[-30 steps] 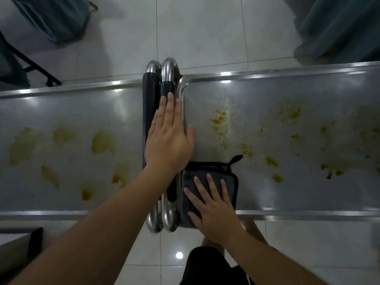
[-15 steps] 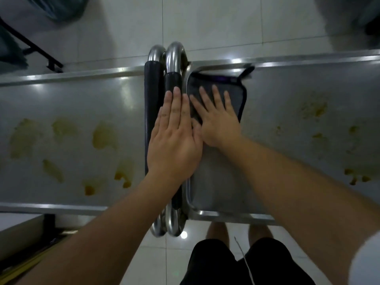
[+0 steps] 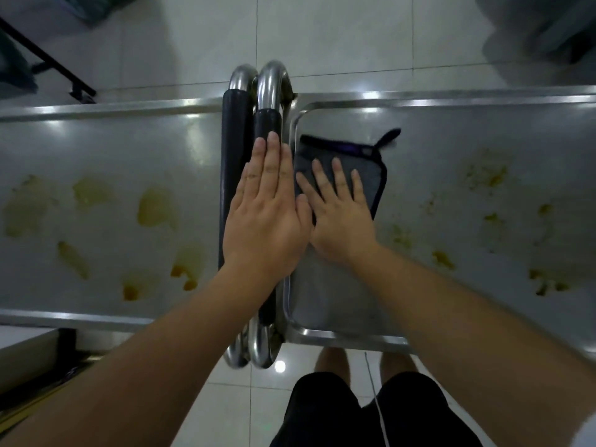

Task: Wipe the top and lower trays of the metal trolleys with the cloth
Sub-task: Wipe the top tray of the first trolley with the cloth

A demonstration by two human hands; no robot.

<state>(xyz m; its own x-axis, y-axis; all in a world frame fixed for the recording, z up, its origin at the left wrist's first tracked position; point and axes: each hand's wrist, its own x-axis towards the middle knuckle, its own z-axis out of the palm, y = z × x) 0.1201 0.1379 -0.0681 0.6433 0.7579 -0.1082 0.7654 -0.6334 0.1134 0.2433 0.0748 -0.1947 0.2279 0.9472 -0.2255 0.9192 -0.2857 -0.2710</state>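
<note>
Two metal trolleys stand side by side, handles together. The left trolley's top tray [image 3: 106, 150] carries several yellow stains [image 3: 156, 209]. The right trolley's top tray [image 3: 451, 150] has yellow-brown smears [image 3: 483, 175] toward the right; its left strip looks wiped. A dark grey cloth [image 3: 371, 162] with a black loop lies near the tray's far left corner. My right hand [image 3: 342, 217] presses flat on the cloth with straight, spread fingers. My left hand [image 3: 266, 214] rests flat on the black-sleeved handle [image 3: 267, 124] between the trays.
The paired chrome handles [image 3: 254, 79] run front to back between the trolleys. White tiled floor [image 3: 322, 33] lies beyond, with a black frame [image 3: 48, 59] at far left and dark fabric [image 3: 541, 30] at far right. My legs stand at the near edge.
My right hand slid the cloth from the tray's near edge to its far left corner, then drew it slightly back toward me. The left hand stayed on the handle.
</note>
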